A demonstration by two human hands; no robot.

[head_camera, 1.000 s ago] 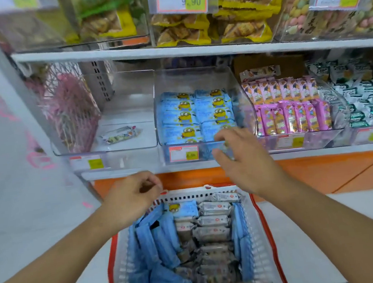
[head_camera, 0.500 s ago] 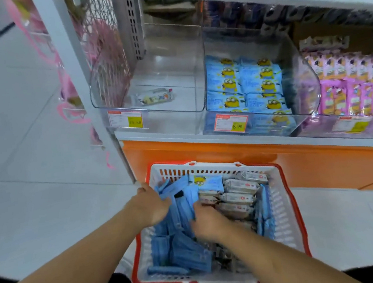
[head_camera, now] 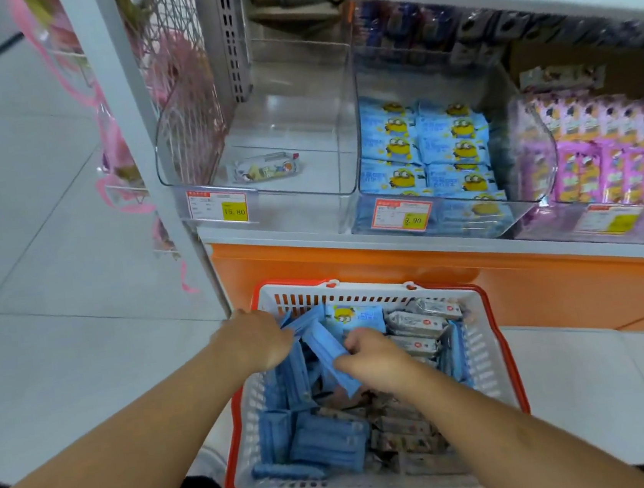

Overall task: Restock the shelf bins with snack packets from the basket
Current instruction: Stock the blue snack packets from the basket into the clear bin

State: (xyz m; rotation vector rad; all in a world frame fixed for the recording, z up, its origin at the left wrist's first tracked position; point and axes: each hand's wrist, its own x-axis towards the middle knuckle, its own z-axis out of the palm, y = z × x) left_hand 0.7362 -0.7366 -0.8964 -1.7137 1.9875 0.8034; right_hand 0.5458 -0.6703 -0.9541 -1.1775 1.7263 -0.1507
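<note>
Head view, looking down: I see both hands inside the basket (head_camera: 498, 360), a white one with a red rim that stands on the floor just near of the shelf (head_camera: 413, 247).

Left hand (head_camera: 257, 341): at the basket's far left corner, its grip curled onto the tops of upright blue packets (head_camera: 307, 442) there. Fingertips are hidden behind the packets, so I cannot tell how many it holds.

Right hand (head_camera: 369, 352): near the basket's middle, its grip pinching one blue packet (head_camera: 326, 349), which sits tilted, its far end up toward the left hand.

Basket contents: blue packets fill the left half, most standing on edge. Grey packets (head_camera: 417, 323) lie stacked in the right half. One blue packet with a yellow cartoon figure leans face up against the far wall.

Shelf, lowest tier, clear bins side by side:
- Left bin (head_camera: 265, 186): a single small packet (head_camera: 265, 168) lying flat near its front. Price tag reads 15.80.
- Middle bin (head_camera: 470, 219): rows of blue cartoon packets (head_camera: 422, 148), matching the face-up one in the basket. Price tag reads 9.90.
- Right bin (head_camera: 544, 162): pink and purple packets (head_camera: 616, 166) standing in rows, partly blurred.

Upper tier holds yellow bags, cut off by the frame edge. Pink ribbon (head_camera: 105, 120) hangs at the shelf's left end.
</note>
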